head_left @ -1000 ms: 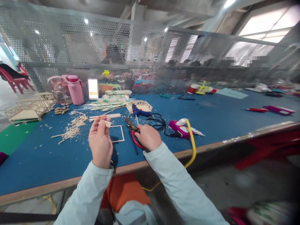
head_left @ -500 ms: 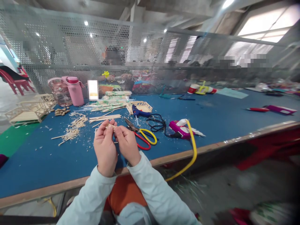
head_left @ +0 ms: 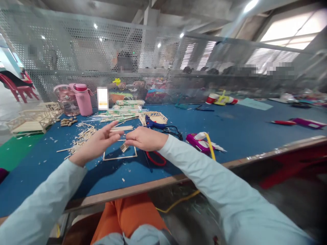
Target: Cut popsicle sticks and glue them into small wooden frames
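Several short wooden sticks (head_left: 124,147) are pinched in the fingertips of my right hand (head_left: 146,139), held side by side over the table. My left hand (head_left: 95,143) hangs just left of them, fingers apart and holding nothing. Beneath both hands lies a thin rectangular stick frame (head_left: 120,158), partly covered by them. Scissors with a red handle (head_left: 157,160) lie under my right wrist, mostly hidden. Behind the hands are a row of longer sticks (head_left: 122,128) and a blue glue gun (head_left: 153,124) resting by a small stick tray (head_left: 160,117).
Left of my left hand is a heap of stick scraps (head_left: 83,137). Farther back stand a pink bottle (head_left: 84,102), peanuts (head_left: 68,121) and wooden stick models (head_left: 30,122). A purple tissue pack (head_left: 198,143) and yellow cable (head_left: 211,146) lie right. A perforated metal screen (head_left: 153,61) closes the back.
My hands have come apart: the left moved left and opened, the right turned flatter and shows the short sticks. The stick frame on the table is now uncovered; the scissors are more hidden.
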A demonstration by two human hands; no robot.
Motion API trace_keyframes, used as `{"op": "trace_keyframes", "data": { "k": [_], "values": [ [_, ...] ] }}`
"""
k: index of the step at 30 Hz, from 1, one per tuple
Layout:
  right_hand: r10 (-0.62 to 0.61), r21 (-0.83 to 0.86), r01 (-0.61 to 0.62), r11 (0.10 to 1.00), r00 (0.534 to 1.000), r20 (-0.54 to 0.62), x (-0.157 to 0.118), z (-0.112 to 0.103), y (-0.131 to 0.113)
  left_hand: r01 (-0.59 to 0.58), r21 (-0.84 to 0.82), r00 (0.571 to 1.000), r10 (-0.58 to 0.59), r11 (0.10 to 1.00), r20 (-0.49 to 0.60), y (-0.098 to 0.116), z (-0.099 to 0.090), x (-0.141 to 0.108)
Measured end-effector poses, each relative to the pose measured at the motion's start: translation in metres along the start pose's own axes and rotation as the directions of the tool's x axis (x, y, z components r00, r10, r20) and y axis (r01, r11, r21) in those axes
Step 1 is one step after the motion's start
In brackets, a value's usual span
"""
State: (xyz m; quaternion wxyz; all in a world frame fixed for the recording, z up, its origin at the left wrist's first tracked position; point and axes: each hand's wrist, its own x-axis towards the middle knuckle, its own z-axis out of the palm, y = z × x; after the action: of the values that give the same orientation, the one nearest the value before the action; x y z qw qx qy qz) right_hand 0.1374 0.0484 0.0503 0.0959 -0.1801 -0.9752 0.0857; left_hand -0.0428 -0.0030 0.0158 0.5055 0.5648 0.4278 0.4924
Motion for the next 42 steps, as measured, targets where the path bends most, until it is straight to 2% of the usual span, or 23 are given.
{"op": "trace_keyframes", "data": {
  "k": [1, 3, 5, 6, 8, 12, 17, 20, 24, 26, 29, 33, 38, 42],
  "values": [
    [-0.015, -0.035, 0.017, 0.999, 0.998, 0.063, 0.003, -0.004, 0.000, 0.067, 0.059, 0.988, -0.075, 0.996, 0.138, 0.002, -0.005, 0.005],
    [-0.038, -0.061, 0.047, 0.997, 0.989, 0.146, 0.010, -0.009, -0.001, 0.125, 0.111, 0.927, -0.156, 0.986, 0.342, 0.002, -0.009, 0.015],
    [-0.057, -0.042, 0.066, 0.997, 0.979, 0.198, 0.014, -0.010, -0.002, 0.128, 0.100, 0.874, -0.160, 0.987, 0.459, -0.001, -0.006, 0.021],
    [-0.062, -0.030, 0.070, 0.997, 0.977, 0.205, 0.015, -0.010, -0.002, 0.124, 0.088, 0.862, -0.152, 0.988, 0.485, -0.003, -0.004, 0.023],
    [-0.069, -0.023, 0.075, 0.997, 0.980, 0.187, 0.016, -0.008, 0.001, 0.125, 0.077, 0.870, -0.146, 0.989, 0.470, -0.009, 0.001, 0.024],
    [-0.054, -0.059, 0.063, 0.996, 0.989, 0.137, 0.015, -0.001, 0.010, 0.172, 0.062, 0.926, -0.183, 0.983, 0.332, -0.020, 0.012, 0.022],
    [0.052, -0.168, -0.030, 0.985, 0.990, 0.132, 0.015, 0.006, 0.019, 0.170, 0.009, 0.969, -0.169, 0.985, 0.177, -0.030, 0.024, 0.024],
    [0.106, -0.242, -0.072, 0.968, 0.986, 0.132, 0.016, 0.004, 0.017, 0.188, 0.049, 0.973, -0.192, 0.981, 0.124, -0.031, 0.028, 0.028],
    [0.141, -0.315, -0.103, 0.944, 0.985, 0.101, 0.014, -0.003, 0.012, 0.204, 0.016, 0.967, -0.204, 0.979, 0.150, -0.030, 0.030, 0.028],
    [0.101, -0.264, -0.088, 0.960, 0.994, 0.035, 0.009, -0.004, 0.012, 0.229, -0.086, 0.965, -0.214, 0.970, 0.155, -0.031, 0.028, 0.026],
    [0.019, -0.040, -0.024, 0.999, 0.993, -0.118, 0.000, 0.001, 0.015, 0.267, -0.260, 0.961, -0.235, 0.928, 0.148, -0.035, 0.022, 0.023],
    [0.004, 0.244, 0.058, 0.968, 0.970, -0.244, -0.006, 0.018, 0.019, 0.315, -0.347, 0.945, -0.260, 0.883, 0.197, -0.038, 0.013, 0.021],
    [0.008, 0.304, 0.082, 0.949, 0.959, -0.283, 0.001, 0.038, 0.024, 0.297, -0.376, 0.947, -0.220, 0.878, 0.234, -0.037, 0.010, 0.021],
    [-0.004, 0.312, 0.109, 0.944, 0.947, -0.320, 0.004, 0.045, 0.028, 0.314, -0.349, 0.941, -0.241, 0.883, 0.235, -0.037, 0.009, 0.021]
  ]
}}
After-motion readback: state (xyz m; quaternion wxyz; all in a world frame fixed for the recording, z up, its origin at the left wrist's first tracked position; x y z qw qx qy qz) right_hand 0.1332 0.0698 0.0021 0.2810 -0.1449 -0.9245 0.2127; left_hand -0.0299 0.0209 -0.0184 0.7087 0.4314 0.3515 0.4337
